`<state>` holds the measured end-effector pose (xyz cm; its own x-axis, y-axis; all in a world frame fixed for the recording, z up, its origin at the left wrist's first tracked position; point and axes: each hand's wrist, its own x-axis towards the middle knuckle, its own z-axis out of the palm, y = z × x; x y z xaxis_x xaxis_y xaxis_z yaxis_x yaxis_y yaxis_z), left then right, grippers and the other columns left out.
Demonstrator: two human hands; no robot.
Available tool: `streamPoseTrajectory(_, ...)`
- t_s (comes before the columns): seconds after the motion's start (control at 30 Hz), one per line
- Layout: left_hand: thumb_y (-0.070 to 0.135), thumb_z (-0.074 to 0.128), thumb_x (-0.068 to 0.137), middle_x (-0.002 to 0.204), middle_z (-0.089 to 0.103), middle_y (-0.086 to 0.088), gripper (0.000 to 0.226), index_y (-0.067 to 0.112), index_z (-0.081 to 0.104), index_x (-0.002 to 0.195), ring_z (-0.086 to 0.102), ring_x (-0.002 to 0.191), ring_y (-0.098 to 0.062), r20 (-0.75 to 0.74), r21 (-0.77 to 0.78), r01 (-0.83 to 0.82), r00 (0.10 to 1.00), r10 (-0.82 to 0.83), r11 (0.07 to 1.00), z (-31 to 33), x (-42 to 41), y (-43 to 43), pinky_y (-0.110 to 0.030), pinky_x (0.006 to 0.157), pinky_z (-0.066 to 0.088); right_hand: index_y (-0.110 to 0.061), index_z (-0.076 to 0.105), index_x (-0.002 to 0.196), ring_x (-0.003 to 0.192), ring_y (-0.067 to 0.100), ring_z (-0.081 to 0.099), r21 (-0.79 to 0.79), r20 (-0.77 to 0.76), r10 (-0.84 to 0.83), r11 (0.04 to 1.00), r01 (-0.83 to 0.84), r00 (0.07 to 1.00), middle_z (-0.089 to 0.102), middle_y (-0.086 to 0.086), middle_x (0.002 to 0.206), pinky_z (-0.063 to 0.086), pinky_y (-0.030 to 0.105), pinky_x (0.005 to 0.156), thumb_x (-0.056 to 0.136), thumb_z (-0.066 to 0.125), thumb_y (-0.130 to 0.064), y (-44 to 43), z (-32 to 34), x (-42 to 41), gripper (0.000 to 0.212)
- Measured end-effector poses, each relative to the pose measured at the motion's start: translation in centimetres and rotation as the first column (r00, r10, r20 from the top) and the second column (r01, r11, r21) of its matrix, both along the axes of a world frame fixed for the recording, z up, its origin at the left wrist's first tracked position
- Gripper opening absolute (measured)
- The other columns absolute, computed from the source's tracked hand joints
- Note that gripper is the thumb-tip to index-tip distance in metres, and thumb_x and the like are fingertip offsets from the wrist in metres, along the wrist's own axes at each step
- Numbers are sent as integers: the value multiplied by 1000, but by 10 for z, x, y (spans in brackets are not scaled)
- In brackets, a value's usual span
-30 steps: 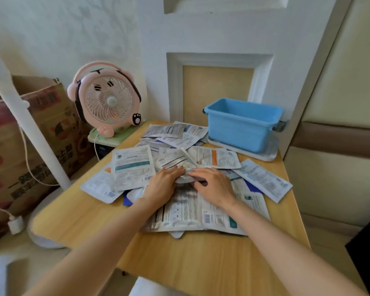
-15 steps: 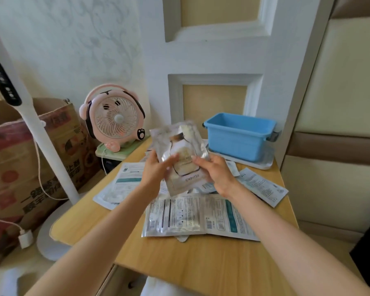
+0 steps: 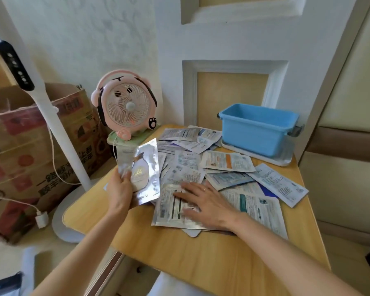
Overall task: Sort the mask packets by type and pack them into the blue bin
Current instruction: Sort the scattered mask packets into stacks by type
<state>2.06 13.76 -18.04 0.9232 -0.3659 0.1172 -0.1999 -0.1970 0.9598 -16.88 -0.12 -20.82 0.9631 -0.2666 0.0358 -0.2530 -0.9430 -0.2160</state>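
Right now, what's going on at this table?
A person is sorting mask packets on a wooden table. The left hand grips a silver packet and holds it upright over the table's left edge. The right hand rests flat on a printed packet at the near side of the loose pile. The blue bin stands at the far right corner; no packet shows in the part of it that can be seen.

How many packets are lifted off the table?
1: the silver packet, held in the left hand over the table's left edge. The right hand rests flat on the pile.
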Motion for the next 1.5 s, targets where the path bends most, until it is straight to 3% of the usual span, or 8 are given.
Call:
streamPoseTrajectory(0.13, 30, 45, 97, 103, 59, -6, 28, 19, 38, 121, 60, 86, -24, 88, 69, -37, 996, 31, 997, -5, 0, 22, -40, 73, 52, -42, 20, 145, 145, 10, 9, 26, 20, -44, 999, 43, 999, 8, -14, 158, 4, 39, 120, 74, -2, -75, -24, 0, 16, 82)
streamPoseTrajectory(0.4, 29, 65, 84, 147, 30, -21, 68, 20, 31, 142, 31, 130, -39, 583, 556, -122, 762, -281, 822, -35, 7, 55, -55, 105, 28, -25, 39, 140, 129, 16, 34, 67, 74, -161, 985, 156, 984, 40, -3, 138, 34, 35, 107, 82, 57, -57, -15, 23, 30, 69)
streamPoseTrajectory(0.5, 84, -3, 71, 155, -10, 8, 80, 48, -5, 142, -10, 145, -18, 385, 803, 118, 646, -660, 584, -44, 4, 49, -54, 115, -6, -23, 39, 139, 122, 18, 40, 72, -27, -204, 976, 206, 979, 40, -2, 132, 39, 32, 98, 66, 72, -59, -6, 31, 39, 88)
streamPoseTrajectory(0.67, 79, -40, 46, 146, -30, 9, 98, 38, -30, 134, -28, 134, -11, 352, 859, 20, 703, -618, 512, -54, -5, 53, -54, 114, -7, -9, 60, 114, 99, 14, 59, 391, -57, -270, 880, 271, 961, 63, 1, 108, 44, 24, 85, 68, 82, -18, -9, 40, 44, 52)
streamPoseTrajectory(0.77, 80, -36, 54, 156, -10, 3, 103, 35, -10, 142, -16, 141, -16, 393, 819, 4, 725, -566, 574, -57, -16, 58, -58, 113, -3, -8, 68, 75, 64, 6, 54, 510, 182, -359, 830, 224, 916, 61, -5, 67, 46, 22, 66, 69, 81, -15, -13, 64, 44, 16)
streamPoseTrajectory(0.97, 90, -11, 53, 158, -9, 4, 116, 28, 9, 149, -22, 141, -16, 374, 800, 56, 731, -570, 597, -45, -10, 42, -52, 111, -13, -11, 72, 77, 66, -5, 53, 272, 835, -178, 956, -108, 521, 63, -13, 72, 36, 8, 61, 76, 74, -9, -10, 110, 18, 3)
streamPoseTrajectory(1.17, 32, 36, 99, 152, 27, 6, 40, 31, 32, 139, 24, 142, -19, 246, 330, 328, 875, -416, 885, -33, -16, 23, -42, 114, 27, -19, 76, 82, 80, 8, 60, 288, 252, -162, 954, 86, 954, 70, -2, 87, 50, 30, 78, 83, 68, -17, -25, 22, -15, 9)
streamPoseTrajectory(1.5, 90, 9, 60, 151, -34, 7, 95, 47, -17, 141, -37, 136, -22, 290, 875, 257, 402, -868, 411, -41, -57, 10, -57, 110, -21, -25, 75, 88, 77, 6, 67, 566, 217, -232, 821, 72, 948, 72, -8, 100, 55, 26, 71, 84, 48, 8, -17, 19, -27, 43)
